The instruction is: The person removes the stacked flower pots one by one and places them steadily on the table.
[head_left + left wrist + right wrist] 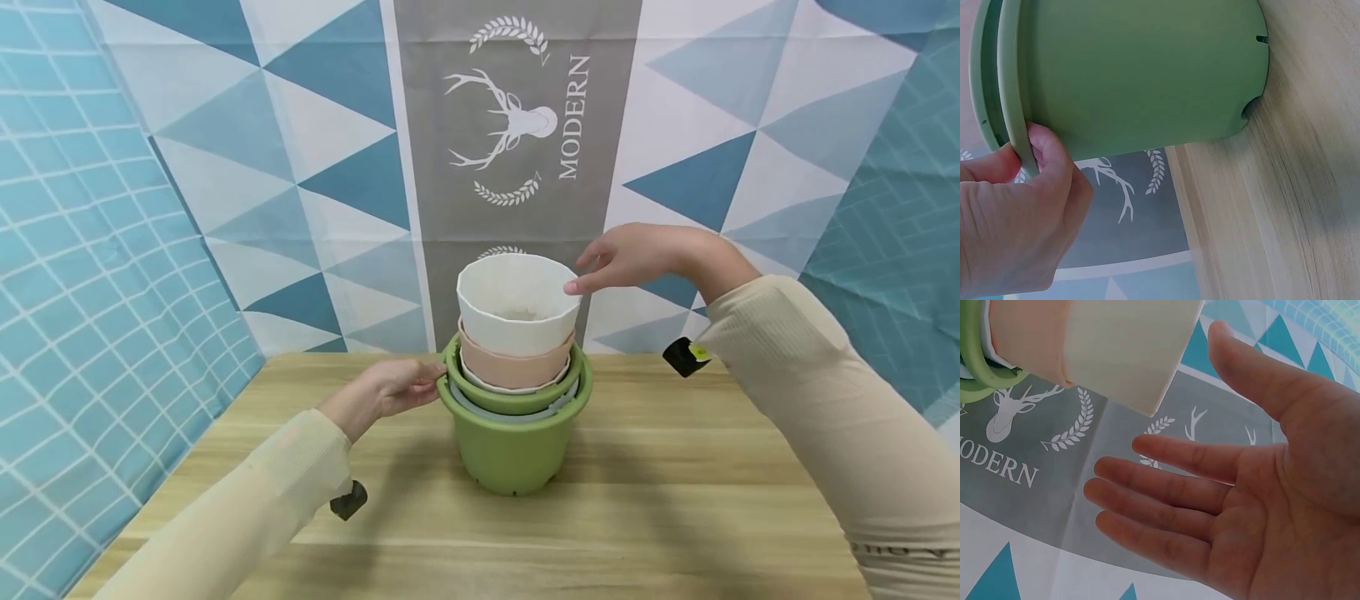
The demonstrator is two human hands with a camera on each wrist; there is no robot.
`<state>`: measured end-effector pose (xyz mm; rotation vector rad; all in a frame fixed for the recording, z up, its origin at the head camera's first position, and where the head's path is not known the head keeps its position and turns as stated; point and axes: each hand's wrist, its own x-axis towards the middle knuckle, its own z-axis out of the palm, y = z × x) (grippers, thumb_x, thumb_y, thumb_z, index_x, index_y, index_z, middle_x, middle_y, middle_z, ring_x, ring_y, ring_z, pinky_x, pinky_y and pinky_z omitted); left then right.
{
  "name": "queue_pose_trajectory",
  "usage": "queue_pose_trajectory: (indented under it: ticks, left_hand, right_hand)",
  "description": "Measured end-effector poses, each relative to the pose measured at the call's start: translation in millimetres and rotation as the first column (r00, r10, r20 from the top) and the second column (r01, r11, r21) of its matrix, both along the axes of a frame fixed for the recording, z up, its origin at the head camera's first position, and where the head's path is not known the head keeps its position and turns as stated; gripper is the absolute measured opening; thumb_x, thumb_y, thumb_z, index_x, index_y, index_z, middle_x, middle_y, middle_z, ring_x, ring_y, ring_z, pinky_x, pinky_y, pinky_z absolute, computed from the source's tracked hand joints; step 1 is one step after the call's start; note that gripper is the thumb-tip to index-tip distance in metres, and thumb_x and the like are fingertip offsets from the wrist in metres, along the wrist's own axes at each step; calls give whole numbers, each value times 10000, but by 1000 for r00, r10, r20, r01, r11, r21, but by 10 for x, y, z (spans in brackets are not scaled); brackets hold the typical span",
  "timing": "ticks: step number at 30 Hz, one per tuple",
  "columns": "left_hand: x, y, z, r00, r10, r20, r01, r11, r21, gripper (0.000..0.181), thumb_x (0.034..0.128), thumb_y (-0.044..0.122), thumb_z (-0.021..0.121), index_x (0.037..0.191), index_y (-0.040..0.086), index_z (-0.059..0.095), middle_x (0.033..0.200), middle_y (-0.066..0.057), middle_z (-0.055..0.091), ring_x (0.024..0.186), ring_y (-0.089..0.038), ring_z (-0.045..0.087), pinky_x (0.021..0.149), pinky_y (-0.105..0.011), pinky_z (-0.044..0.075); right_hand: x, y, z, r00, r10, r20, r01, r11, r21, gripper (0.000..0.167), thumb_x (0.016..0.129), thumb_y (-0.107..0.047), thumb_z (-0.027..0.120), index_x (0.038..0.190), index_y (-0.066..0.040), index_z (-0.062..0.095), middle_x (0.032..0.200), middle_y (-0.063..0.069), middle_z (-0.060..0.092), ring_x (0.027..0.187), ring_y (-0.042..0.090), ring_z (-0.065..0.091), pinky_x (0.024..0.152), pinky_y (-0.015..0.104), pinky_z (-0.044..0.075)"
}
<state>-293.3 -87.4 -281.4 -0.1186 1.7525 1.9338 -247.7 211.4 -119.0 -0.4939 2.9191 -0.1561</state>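
A nested stack of flowerpots stands upright on the table. Outermost is a large green flowerpot (512, 454), with a grey rim and a second green flowerpot (517, 402) inside it. Above these sit a pink flowerpot (516, 367) and, on top, a white faceted flowerpot (517, 333). My left hand (397, 386) pinches the outer green pot's rim at its left side, thumb and fingers on either side of the rim in the left wrist view. My right hand (1229, 487) is beside the white pot's upper right edge, fingers extended and spread, holding nothing.
The wood-grain table (660, 500) bears the stack near its back edge. Behind hangs a patterned cloth (517, 217) with a deer print and triangles. A blue tiled-pattern cloth (90, 292) borders the left side.
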Motion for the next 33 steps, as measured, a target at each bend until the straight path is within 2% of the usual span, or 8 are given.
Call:
queue_pose_trajectory:
  ticks: [11, 18, 25, 30, 33]
  left_hand:
    - [-3, 0, 11, 999, -23, -36, 22, 999, -37, 114, 977, 16, 495, 1087, -13, 490, 1071, -93, 462, 803, -81, 572, 713, -106, 580]
    - [-6, 1, 11, 999, -24, -47, 22, 999, -48, 171, 975, 13, 499, 1139, -37, 495, 1056, -91, 480, 802, -83, 577, 711, -114, 583]
    - [-18, 10, -5, 998, -32, -55, 29, 998, -50, 162, 976, 1, 484, 1132, -40, 495, 1000, -70, 504, 787, -78, 581, 700, -113, 581]
    - [-20, 3, -2, 998, -36, -60, 32, 997, -66, 206, 976, 7, 488, 1175, -48, 494, 991, -62, 510, 779, -74, 587, 699, -112, 582]
    - [-25, 8, -2, 998, -29, -56, 25, 998, -62, 247, 977, 7, 489, 1215, -57, 481, 1007, -64, 507, 780, -74, 588, 694, -111, 582]
  right_hand:
    - [-12, -85, 16, 1000, -14, -5, 14, 1000, 0, 689, 925, -534, 552, 1387, -27, 481, 1404, 192, 517, 1280, 365, 510, 1051, 556, 485]
    - [-27, -119, 31, 1000, -14, -4, 14, 1000, 17, 688, 925, -539, 547, 1381, -27, 488, 1408, 189, 511, 1268, 361, 518, 1047, 552, 490]
    - [-46, -160, 23, 996, -76, 46, 77, 997, -30, 615, 934, -508, 554, 1320, -29, 556, 1285, 198, 606, 1081, 314, 654, 1006, 540, 526]
    - [-60, -194, 14, 992, -116, 42, 117, 992, -42, 563, 935, -488, 563, 1285, -48, 594, 1258, 187, 630, 1102, 326, 645, 1019, 565, 512]
    - [-63, -207, 23, 994, -106, 36, 107, 994, -29, 532, 934, -489, 565, 1236, -56, 628, 1206, 170, 653, 1079, 309, 648, 995, 542, 531]
